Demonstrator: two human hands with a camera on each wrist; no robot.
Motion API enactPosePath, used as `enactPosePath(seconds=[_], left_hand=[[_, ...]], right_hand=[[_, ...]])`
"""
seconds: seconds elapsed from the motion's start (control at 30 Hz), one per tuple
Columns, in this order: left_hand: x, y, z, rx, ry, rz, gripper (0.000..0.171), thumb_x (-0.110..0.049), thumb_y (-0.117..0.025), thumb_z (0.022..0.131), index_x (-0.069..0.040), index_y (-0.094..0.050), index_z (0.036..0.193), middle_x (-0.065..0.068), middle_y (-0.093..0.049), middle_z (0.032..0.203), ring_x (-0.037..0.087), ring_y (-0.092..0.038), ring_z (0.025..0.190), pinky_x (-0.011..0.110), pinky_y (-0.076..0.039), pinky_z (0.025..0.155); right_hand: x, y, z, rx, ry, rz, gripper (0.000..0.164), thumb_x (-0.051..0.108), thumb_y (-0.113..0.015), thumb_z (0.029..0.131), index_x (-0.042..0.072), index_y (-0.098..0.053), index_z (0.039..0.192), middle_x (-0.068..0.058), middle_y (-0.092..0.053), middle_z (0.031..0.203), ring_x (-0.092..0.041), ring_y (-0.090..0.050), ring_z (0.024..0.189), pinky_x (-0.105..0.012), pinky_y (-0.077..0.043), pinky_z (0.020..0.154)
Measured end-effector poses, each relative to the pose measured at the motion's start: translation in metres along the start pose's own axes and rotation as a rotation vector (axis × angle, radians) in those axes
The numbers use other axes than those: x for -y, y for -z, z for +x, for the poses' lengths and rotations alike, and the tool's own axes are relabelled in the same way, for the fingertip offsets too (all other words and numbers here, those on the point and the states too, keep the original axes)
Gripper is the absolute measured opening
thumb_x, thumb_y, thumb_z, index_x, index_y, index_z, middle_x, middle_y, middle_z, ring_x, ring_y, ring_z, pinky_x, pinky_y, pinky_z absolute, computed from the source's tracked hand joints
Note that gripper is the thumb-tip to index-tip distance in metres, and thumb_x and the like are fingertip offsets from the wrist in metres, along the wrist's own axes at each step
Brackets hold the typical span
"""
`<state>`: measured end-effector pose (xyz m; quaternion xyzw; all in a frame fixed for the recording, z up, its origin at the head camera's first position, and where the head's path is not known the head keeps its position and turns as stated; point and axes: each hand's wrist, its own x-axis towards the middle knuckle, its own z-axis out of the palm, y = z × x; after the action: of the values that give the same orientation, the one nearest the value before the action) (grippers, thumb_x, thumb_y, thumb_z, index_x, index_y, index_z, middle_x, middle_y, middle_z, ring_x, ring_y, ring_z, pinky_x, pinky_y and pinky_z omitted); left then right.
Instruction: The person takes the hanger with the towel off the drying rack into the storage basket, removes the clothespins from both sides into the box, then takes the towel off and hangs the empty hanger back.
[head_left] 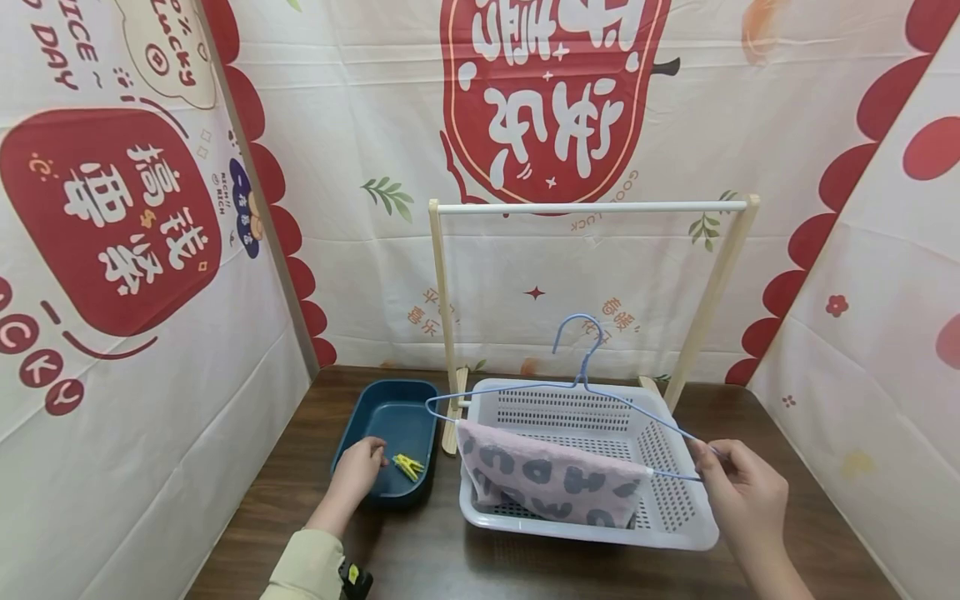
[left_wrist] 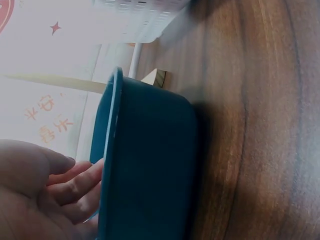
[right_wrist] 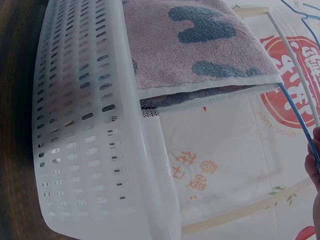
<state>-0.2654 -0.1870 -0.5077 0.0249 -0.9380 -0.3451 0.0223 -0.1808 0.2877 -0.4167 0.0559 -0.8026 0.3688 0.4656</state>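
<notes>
A blue clothes hanger [head_left: 585, 375] slants across the white basket, its hook pointing up. My right hand [head_left: 746, 492] pinches the hanger's right end between thumb and fingers. Over the hanger's lower bar hangs a folded pink towel [head_left: 551, 475] with grey letters, its lower part inside the basket. My left hand [head_left: 360, 471] reaches over the near rim of a dark blue tray [head_left: 386, 396], fingers loosely bent. Just right of those fingertips, yellow clothespins [head_left: 408, 467] lie in the tray. The left wrist view shows the fingers [left_wrist: 80, 182] partly hidden behind the tray wall.
The white perforated basket [head_left: 675, 533] stands on the brown wooden table [head_left: 420, 558]. Behind it rises a wooden rack with a white rail [head_left: 592, 207], its left foot between tray and basket. Printed cloth walls [head_left: 360, 275] enclose the back and sides.
</notes>
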Motion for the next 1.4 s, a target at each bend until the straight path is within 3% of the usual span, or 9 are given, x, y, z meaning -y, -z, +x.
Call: enactPosePath(seconds=[0.17,0.37,0.57,0.77,0.97,1.17,1.4], left_hand=[[-0.006,0.002,-0.002,-0.007,0.007,-0.027,0.025,-0.013,-0.049,0.092,-0.002,-0.058,0.111,0.003,-0.064,0.084,0.020,-0.059,0.081,0.039,-0.047,0.069],[-0.023,0.005,-0.010,-0.017,0.001,-0.058,0.024,-0.019,-0.052,0.090,-0.010,-0.060,0.111,0.004,-0.062,0.095,0.017,-0.057,0.084,0.036,-0.048,0.068],[-0.041,0.006,-0.018,-0.037,-0.033,-0.096,0.020,-0.021,-0.054,0.089,-0.017,-0.061,0.107,0.000,-0.061,0.092,0.015,-0.056,0.081,0.033,-0.048,0.067],[-0.061,0.004,-0.026,-0.038,-0.112,-0.109,0.016,-0.020,-0.055,0.089,-0.016,-0.063,0.103,-0.001,-0.061,0.093,0.014,-0.056,0.083,0.034,-0.048,0.069],[-0.081,0.003,-0.036,0.002,-0.183,-0.158,0.016,-0.022,-0.054,0.090,-0.018,-0.062,0.103,-0.004,-0.060,0.094,0.012,-0.055,0.086,0.034,-0.048,0.074],[-0.094,-0.001,-0.043,0.093,-0.224,-0.276,0.021,-0.030,-0.054,0.089,-0.019,-0.061,0.106,-0.004,-0.059,0.095,0.013,-0.054,0.087,0.033,-0.047,0.075],[-0.102,-0.010,-0.046,0.134,-0.243,-0.444,0.033,-0.032,-0.058,0.086,-0.011,-0.058,0.113,0.003,-0.060,0.096,0.020,-0.059,0.082,0.031,-0.050,0.069]], right_hand=[[0.000,0.000,0.000,0.002,-0.002,0.010,0.019,-0.004,-0.070,0.072,0.007,-0.057,0.063,0.005,-0.055,0.060,0.004,-0.044,0.050,-0.009,-0.035,0.045],[-0.001,0.000,0.000,0.009,-0.001,0.003,0.020,-0.003,-0.071,0.072,0.008,-0.057,0.063,0.008,-0.054,0.059,0.005,-0.044,0.050,-0.009,-0.035,0.046],[-0.001,0.000,0.001,0.006,0.003,0.005,0.019,-0.003,-0.070,0.072,0.007,-0.057,0.063,0.006,-0.054,0.059,0.004,-0.044,0.049,-0.009,-0.035,0.045],[-0.001,0.001,0.001,0.003,0.007,-0.005,0.018,-0.003,-0.070,0.072,0.006,-0.057,0.064,0.007,-0.054,0.059,0.005,-0.044,0.050,-0.009,-0.035,0.046],[-0.003,0.001,0.000,0.012,0.008,-0.001,0.018,-0.004,-0.070,0.072,0.007,-0.057,0.064,0.008,-0.054,0.059,0.006,-0.044,0.050,-0.009,-0.035,0.046],[-0.003,0.001,0.000,0.008,0.005,-0.005,0.018,-0.003,-0.070,0.071,0.008,-0.058,0.064,0.009,-0.054,0.059,0.006,-0.045,0.050,-0.008,-0.035,0.046],[-0.002,0.003,0.000,-0.005,0.004,-0.014,0.017,-0.001,-0.073,0.070,0.005,-0.059,0.063,0.010,-0.054,0.057,0.007,-0.045,0.049,-0.008,-0.036,0.045]])
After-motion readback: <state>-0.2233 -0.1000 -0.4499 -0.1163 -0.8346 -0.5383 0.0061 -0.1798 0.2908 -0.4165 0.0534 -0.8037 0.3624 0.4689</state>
